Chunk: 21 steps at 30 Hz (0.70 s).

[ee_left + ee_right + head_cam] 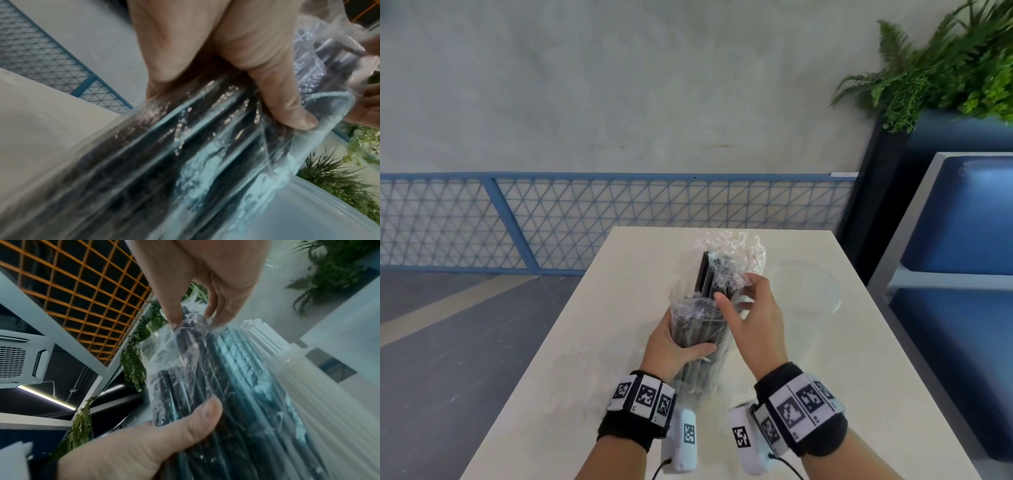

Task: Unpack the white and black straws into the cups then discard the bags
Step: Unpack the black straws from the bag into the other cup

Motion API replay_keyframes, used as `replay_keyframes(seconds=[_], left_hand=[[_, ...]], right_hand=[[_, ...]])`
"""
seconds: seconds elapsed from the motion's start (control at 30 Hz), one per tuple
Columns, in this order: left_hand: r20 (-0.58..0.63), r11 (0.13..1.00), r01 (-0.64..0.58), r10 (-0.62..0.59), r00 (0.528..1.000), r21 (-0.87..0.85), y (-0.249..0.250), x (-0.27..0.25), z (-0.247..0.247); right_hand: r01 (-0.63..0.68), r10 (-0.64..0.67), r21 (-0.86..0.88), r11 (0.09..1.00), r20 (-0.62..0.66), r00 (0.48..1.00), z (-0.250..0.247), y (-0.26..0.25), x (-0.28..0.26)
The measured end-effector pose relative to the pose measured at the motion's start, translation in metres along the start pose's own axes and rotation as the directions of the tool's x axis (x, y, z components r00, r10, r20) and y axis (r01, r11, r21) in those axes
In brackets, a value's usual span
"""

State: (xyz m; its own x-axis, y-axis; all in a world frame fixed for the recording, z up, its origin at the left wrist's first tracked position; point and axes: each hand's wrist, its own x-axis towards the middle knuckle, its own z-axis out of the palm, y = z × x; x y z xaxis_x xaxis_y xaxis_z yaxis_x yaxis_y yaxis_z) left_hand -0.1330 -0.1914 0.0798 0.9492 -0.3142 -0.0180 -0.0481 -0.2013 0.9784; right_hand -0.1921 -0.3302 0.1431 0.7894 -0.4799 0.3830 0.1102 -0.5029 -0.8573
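Two hands, two straw bundles, two clear cups. Left hand (674,346) wraps the bag (700,318) of black straws (705,274), held upright over the worktop (585,359); thumb across the front. Right hand (753,308) pinches the crinkled plastic at the bag's top. White straws (729,245) stand just behind, in a cup (304,369). Second cup (806,291), clear, sits right of the hands. No readable writing; wristbands carry square black-and-white marker codes. Worktop is off-white, rectangular. Room: grey wall, blue mesh rail (585,219), blue seat (962,240) at right, fern (945,68) above it, grey floor.
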Motion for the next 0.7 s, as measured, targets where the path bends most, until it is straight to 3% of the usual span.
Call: replay_keyframes(seconds=[0.2, 0.3, 0.4, 0.53, 0.7], left_hand=[[0.009, 1.000, -0.012, 0.012, 1.000, -0.004, 0.000, 0.002, -0.001], [0.055, 0.999, -0.045, 0.044, 0.997, 0.014, 0.007, 0.001, 0.000], [0.108, 0.995, -0.094, 0.098, 0.989, -0.036, 0.015, 0.004, 0.000], [0.018, 0.992, -0.125, 0.125, 0.992, -0.036, 0.021, 0.010, 0.000], [-0.005, 0.994, -0.106, 0.106, 0.994, -0.035, 0.020, 0.015, 0.000]], right_hand=[[-0.161, 0.163, -0.029, 0.987, 0.105, 0.981, 0.001, -0.006, 0.017], [-0.172, 0.182, -0.098, 0.980, 0.116, 0.976, 0.012, -0.001, 0.022], [-0.266, 0.274, -0.082, 0.960, 0.100, 0.957, 0.019, 0.002, 0.026], [-0.264, 0.261, 0.008, 0.964, 0.121, 0.958, 0.021, -0.001, 0.030], [-0.277, 0.267, 0.070, 0.958, 0.132, 0.955, 0.022, -0.001, 0.038]])
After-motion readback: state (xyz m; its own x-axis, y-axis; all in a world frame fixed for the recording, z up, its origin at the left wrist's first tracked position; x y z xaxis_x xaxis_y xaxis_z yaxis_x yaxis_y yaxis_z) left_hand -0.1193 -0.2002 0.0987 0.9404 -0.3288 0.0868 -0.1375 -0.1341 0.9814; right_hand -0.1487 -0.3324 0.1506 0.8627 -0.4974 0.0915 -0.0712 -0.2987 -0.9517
